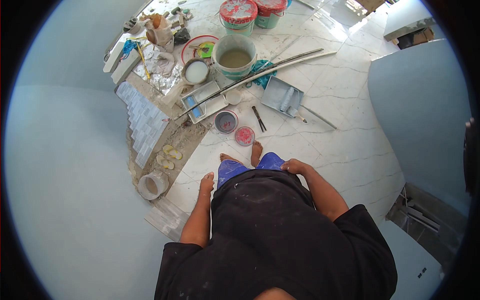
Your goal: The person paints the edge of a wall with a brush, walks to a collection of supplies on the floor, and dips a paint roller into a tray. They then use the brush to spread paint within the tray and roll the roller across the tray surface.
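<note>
My left hand (207,183) hangs beside my left thigh, its fingers loosely apart with nothing visible in them. At the side of my blue shorts (271,161), my right hand (294,166) has its fingers curled against the cloth. On the tiles ahead of my feet stand a small bucket of grey paint (226,122) and a round lid smeared red (244,136). A dark, long-handled tool (259,119) lies to their right. Farther out are a white paint tray (206,106) with a blue roller (194,106) and a grey-blue tray (272,92) with another roller (287,99).
A large bucket of murky liquid (234,59) stands beyond the trays, with red-lidded pails (238,15) behind. Long rods (280,64) lie across the floor. Yellow-and-white flip-flops (169,156) and a translucent bucket (153,185) are on the left. Pale blue walls rise either side.
</note>
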Demonstrator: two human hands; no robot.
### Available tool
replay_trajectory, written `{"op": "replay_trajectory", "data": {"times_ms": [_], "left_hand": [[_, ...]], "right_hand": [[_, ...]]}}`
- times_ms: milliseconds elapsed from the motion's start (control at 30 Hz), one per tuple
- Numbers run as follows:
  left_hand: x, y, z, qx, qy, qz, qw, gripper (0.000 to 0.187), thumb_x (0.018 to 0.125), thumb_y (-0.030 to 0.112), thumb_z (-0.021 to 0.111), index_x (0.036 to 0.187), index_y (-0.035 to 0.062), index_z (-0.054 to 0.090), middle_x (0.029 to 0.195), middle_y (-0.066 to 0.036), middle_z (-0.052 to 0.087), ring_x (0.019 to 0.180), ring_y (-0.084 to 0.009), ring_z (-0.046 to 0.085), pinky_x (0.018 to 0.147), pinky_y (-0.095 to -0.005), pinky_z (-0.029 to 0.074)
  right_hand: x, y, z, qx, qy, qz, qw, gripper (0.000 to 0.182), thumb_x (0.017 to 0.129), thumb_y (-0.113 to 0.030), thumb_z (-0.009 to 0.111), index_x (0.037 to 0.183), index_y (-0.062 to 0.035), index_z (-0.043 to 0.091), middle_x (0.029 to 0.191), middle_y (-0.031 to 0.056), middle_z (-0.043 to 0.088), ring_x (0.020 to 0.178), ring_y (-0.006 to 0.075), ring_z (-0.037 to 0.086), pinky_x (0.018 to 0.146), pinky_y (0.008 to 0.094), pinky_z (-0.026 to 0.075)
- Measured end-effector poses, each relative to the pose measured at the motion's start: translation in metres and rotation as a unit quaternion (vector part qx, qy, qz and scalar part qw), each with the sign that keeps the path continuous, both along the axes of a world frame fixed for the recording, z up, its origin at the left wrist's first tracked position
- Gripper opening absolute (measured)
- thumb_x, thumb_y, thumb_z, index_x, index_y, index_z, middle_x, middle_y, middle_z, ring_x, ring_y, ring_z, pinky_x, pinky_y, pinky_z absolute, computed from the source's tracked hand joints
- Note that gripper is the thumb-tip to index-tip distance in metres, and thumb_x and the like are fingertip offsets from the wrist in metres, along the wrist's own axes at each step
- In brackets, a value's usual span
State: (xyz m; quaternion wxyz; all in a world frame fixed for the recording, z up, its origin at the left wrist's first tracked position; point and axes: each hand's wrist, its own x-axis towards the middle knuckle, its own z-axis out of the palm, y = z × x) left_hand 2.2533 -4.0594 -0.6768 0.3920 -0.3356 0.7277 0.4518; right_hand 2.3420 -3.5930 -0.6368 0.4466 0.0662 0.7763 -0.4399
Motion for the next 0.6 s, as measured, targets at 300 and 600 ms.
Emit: {"op": "replay_trajectory", "data": {"times_ms": [300, 600], "left_hand": [[-0.014, 0.041, -0.008, -0.018, 0.126, -0.284, 0.950, 0.060, 0.101, 0.047, 0.057, 0.134, -0.0030, 0.064, 0.125, -0.023, 0.070, 0.119, -0.0345, 0.066, 0.100, -0.0399, 0.050], [-0.040, 0.026, -0.049, 0.011, 0.105, -0.287, 0.952, 0.064, 0.100, 0.050, 0.058, 0.137, -0.0030, 0.061, 0.123, -0.019, 0.070, 0.107, -0.0272, 0.065, 0.092, -0.0371, 0.051]], "right_hand": [[0.044, 0.031, -0.029, -0.021, 0.091, 0.044, 0.995, 0.034, 0.098, -0.023, 0.058, 0.116, -0.0004, 0.075, 0.121, 0.0171, 0.074, 0.115, 0.0326, 0.068, 0.105, 0.0407, 0.049], [0.099, 0.025, -0.040, 0.028, 0.011, 0.003, 1.000, 0.033, 0.095, -0.026, 0.059, 0.110, -0.0027, 0.076, 0.109, 0.0183, 0.076, 0.099, 0.0334, 0.071, 0.091, 0.0413, 0.053]]}}
